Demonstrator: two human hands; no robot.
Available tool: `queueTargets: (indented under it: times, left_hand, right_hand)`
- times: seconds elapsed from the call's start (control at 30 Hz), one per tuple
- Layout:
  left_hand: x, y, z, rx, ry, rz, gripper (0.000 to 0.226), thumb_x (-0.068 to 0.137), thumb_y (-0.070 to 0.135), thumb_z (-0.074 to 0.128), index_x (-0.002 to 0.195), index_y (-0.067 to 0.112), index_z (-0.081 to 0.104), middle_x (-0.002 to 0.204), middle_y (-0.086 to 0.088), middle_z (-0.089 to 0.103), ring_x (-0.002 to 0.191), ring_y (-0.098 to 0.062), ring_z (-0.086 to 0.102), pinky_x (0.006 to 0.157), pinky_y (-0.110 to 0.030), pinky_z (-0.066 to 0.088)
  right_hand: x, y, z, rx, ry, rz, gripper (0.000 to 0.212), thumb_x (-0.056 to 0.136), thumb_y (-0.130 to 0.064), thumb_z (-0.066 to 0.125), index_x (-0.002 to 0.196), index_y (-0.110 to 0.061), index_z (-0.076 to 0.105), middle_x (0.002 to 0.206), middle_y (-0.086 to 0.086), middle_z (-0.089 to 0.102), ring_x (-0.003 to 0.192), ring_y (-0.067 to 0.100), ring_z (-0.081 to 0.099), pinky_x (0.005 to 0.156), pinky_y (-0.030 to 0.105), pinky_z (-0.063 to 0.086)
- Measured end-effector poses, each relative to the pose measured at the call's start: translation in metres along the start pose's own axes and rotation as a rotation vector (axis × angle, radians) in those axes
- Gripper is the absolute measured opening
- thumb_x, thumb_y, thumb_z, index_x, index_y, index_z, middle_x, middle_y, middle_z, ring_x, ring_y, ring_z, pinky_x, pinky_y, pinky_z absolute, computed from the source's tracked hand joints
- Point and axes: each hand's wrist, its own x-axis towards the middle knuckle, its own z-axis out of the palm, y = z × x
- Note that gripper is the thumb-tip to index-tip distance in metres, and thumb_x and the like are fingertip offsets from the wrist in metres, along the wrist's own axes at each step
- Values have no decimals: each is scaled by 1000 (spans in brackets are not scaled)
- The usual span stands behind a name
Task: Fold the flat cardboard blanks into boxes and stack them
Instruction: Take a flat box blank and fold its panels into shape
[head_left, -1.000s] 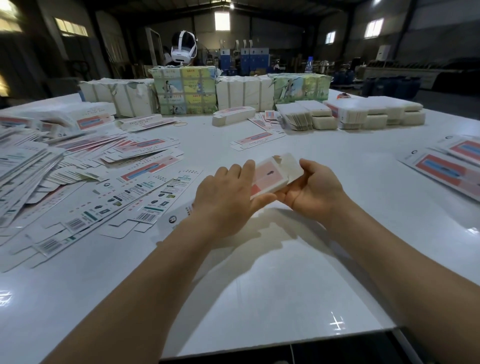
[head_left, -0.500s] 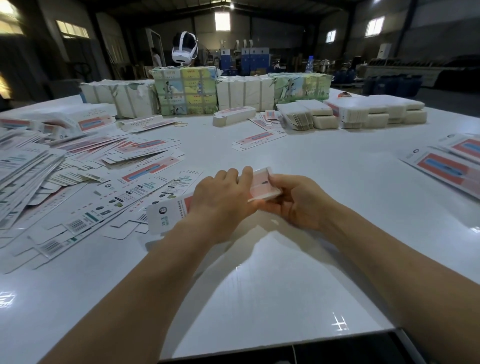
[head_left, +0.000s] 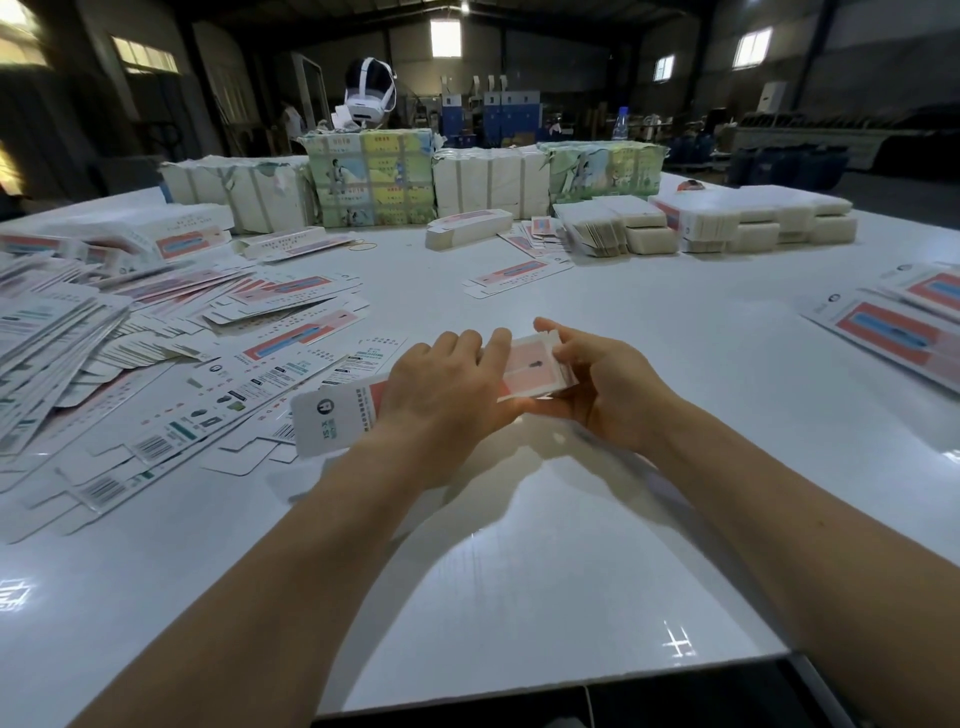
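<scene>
From the head view, I have one long cardboard blank (head_left: 457, 389) held just above the white counter (head_left: 519, 571), near its middle. My left hand (head_left: 447, 400) lies over the centre of the blank with its fingers (head_left: 493, 348) curled down over the far long edge, gripping it; the white printed end sticks out past my wrist toward the left. My right hand (head_left: 608, 384) cups the pink end from below and from the side, thumb on top and fingers curled round that end, so both hands have hold of the same piece. I cannot tell whether the end flap is already tucked in.

I judge the card to be light, thin and springy: stiff along its creases, easy to dent or kink anywhere else, and its glossy print looks a little slippery. The best hold is along the scored edges and at the end flaps, with pressure spread over several fingers rather than one pinch in the panel's middle.

To my left, a loose spread of flat blanks (head_left: 156, 338) covers the counter. Farther off sit a finished box (head_left: 467, 228), stacks of white folded boxes (head_left: 753, 218) and wrapped bundles (head_left: 374, 176). More blanks (head_left: 893, 322) lie at the right edge.
</scene>
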Motion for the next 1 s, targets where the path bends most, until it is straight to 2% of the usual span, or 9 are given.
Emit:
queueTargets:
  times: [0.13, 0.27, 0.4, 0.5, 0.57, 0.67, 0.77, 0.87, 1.0]
  left_hand:
    - [0, 3, -2, 40, 31, 15, 73, 90, 63, 25, 139, 10, 38, 111, -9, 59, 96, -27, 56, 72, -35, 41]
    - [0, 9, -5, 111, 107, -3, 68, 86, 63, 44, 126, 10, 55, 91, -6, 65, 79, -23, 61, 62, -32, 45]
    - [3, 11, -6, 154, 190, -1, 66, 78, 66, 57, 114, 11, 65, 79, -3, 64, 67, -20, 60, 55, -29, 44]
    - [4, 13, -6, 181, 216, -21, 65, 75, 66, 60, 111, 12, 66, 76, -2, 64, 64, -20, 60, 53, -27, 43]
    - [4, 14, -7, 186, 211, -48, 65, 74, 65, 61, 111, 11, 66, 75, -2, 63, 64, -19, 60, 53, -26, 42]
    - [4, 14, -9, 178, 197, -89, 66, 74, 65, 61, 111, 11, 67, 74, -1, 63, 64, -18, 61, 52, -27, 43]
    - [4, 16, -8, 139, 187, -120, 65, 74, 63, 64, 108, 9, 69, 72, -2, 64, 62, -19, 61, 51, -26, 43]
    - [4, 19, -9, 107, 169, -152, 63, 70, 61, 68, 103, 7, 71, 69, -3, 64, 60, -19, 62, 49, -27, 44]
    - [3, 17, -8, 22, 119, -163, 63, 74, 57, 68, 107, 3, 68, 71, -7, 64, 61, -24, 63, 49, -28, 45]
  right_hand:
    - [0, 1, -3, -78, 10, -2, 38, 88, 1, 39, 99, -22, 67, 98, 12, 67, 83, 28, 68, 72, 41, 59]
    - [3, 3, 2, -187, 108, -107, 36, 87, -2, 41, 94, -26, 67, 100, 7, 66, 92, 27, 66, 72, 36, 59]
    - [1, 1, 4, -165, 131, -134, 25, 90, -7, 48, 91, -18, 70, 91, 6, 67, 84, 22, 65, 80, 39, 57]
    - [-3, 4, 9, -333, 159, -270, 24, 89, -6, 44, 84, 3, 67, 74, 7, 58, 72, 17, 55, 74, 35, 50]
    - [-6, 6, 14, -438, 145, -356, 24, 89, -7, 42, 80, 8, 58, 70, 7, 54, 71, 18, 49, 72, 38, 43]
    - [-8, 8, 19, -542, 121, -410, 21, 90, -10, 42, 85, 8, 53, 77, 8, 57, 77, 20, 51, 79, 45, 45]
    - [-11, 9, 19, -632, 61, -427, 21, 91, -11, 46, 96, 9, 49, 84, 10, 50, 79, 19, 45, 76, 40, 40]
    - [-16, 7, 17, -650, -74, -351, 17, 90, -11, 52, 104, -3, 47, 85, -2, 50, 77, 8, 47, 73, 25, 36]
    - [-15, 4, 15, -568, -246, -202, 51, 75, -28, 58, 115, -25, 26, 91, -13, 47, 85, 1, 49, 74, 21, 36]
